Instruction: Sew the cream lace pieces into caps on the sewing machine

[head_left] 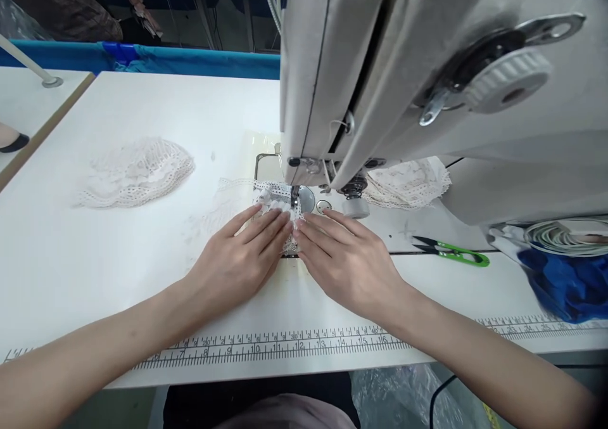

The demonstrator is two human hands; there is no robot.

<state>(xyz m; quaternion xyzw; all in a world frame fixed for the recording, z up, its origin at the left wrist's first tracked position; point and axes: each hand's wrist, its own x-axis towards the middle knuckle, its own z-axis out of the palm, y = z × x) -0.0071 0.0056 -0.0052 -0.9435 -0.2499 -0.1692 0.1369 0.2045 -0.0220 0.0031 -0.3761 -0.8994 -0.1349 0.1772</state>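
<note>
My left hand [237,258] lies flat on the table with its fingers stretched out, the fingertips pressing a small piece of white lace [278,202] just in front of the sewing machine's needle [294,196]. My right hand [349,258] lies flat beside it, fingers extended, its fingertips on the same lace from the right. The two hands nearly touch at the fingertips. The lace runs under the presser foot and trails off to the left.
The grey-white sewing machine [427,80] fills the upper right. A heap of white lace [135,172] lies at the left, another lace pile [408,185] behind the machine. Green thread snips [453,251] and blue cloth [565,283] lie at right. A printed ruler [285,343] runs along the table's front edge.
</note>
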